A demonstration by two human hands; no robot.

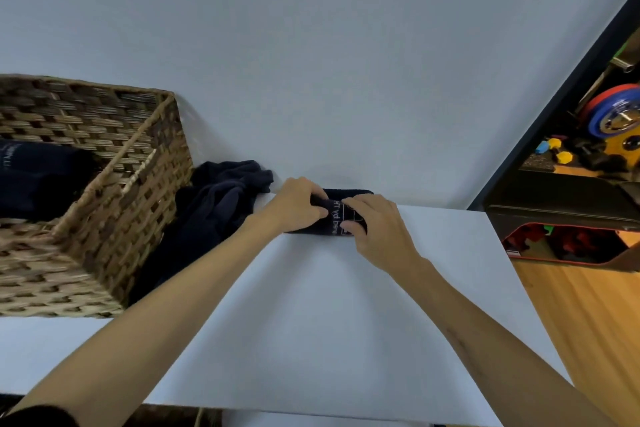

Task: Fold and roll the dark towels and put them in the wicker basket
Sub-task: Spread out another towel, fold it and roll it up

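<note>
Gripping the rolled towel (341, 215) from both ends, the left hand (298, 203) and right hand (372, 222) curl their fingers round it at the desk's (311, 305) far edge, against the wall. Slackening either grip could let the roll spring loose. Unfolded towels (214, 204) lie left of it, beside the wicker basket (114, 218).
</note>
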